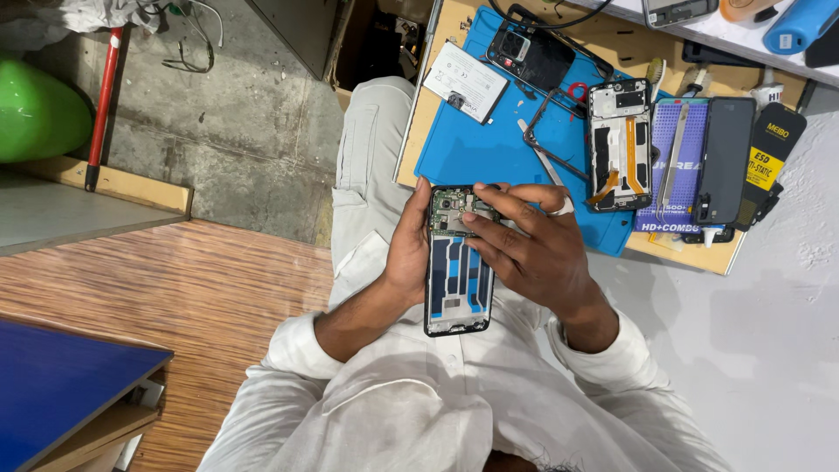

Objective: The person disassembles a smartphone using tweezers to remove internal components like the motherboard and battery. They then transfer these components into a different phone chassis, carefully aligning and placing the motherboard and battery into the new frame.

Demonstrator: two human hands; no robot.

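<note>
Both hands hold an opened phone point(458, 262) over the person's lap, just short of the counter point(612, 39). The left hand point(407, 253) wraps the phone's left edge, thumb up by the top corner, fingers hidden behind it. The right hand point(533, 249) lies across from the right side, fingers curled in, their tips pressing on the circuit board at the phone's top end; whether they pinch a small part cannot be told. The phone's long axis runs away from the body, board end farthest, bare blue-lined frame nearest the chest. Both wrists bend inward, forearms coming in from either side in white sleeves.

Beyond the hands, a blue mat point(489, 144) covers the counter. On it lie a second opened phone point(619, 144), a white battery point(466, 81), a dark back cover point(529, 54) and tweezers point(544, 162). A black screen point(724, 157) rests to the right.
</note>
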